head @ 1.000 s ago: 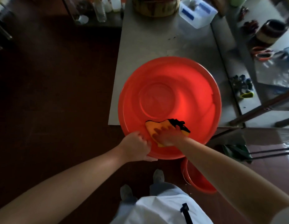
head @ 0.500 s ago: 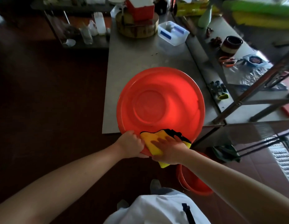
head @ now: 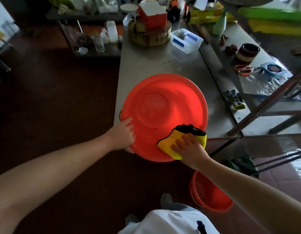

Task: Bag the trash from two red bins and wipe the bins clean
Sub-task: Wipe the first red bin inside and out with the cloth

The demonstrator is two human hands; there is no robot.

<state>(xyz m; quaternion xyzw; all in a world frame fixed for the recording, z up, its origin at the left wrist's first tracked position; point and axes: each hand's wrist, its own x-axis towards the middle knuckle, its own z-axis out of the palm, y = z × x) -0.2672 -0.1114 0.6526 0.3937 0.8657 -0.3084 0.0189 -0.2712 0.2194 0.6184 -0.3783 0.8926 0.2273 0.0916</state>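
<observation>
Red plastic filled the middle of my view: the large red bin (head: 165,115) sat on the near end of the steel worktop (head: 146,65), its near side hanging out past the worktop's edge toward me. My left grip (head: 124,135) had hold of the bin's near-left rim, closed round the edge, with one finger lying up along the inside wall. My right grip (head: 188,146) was spread flat with its fingers straight. It held nothing and pressed a yellow cloth (head: 168,142) with a black border against the bin's near-right inside wall. The cloth's lower corner lapped over the rim. The second red bin (head: 212,198) stood mouth up on the floor, partly hidden under my right forearm. Farther up the worktop, well apart from the large bin, were a clear plastic box (head: 186,40) and a round wooden block (head: 149,36) carrying a red carton (head: 153,16).
</observation>
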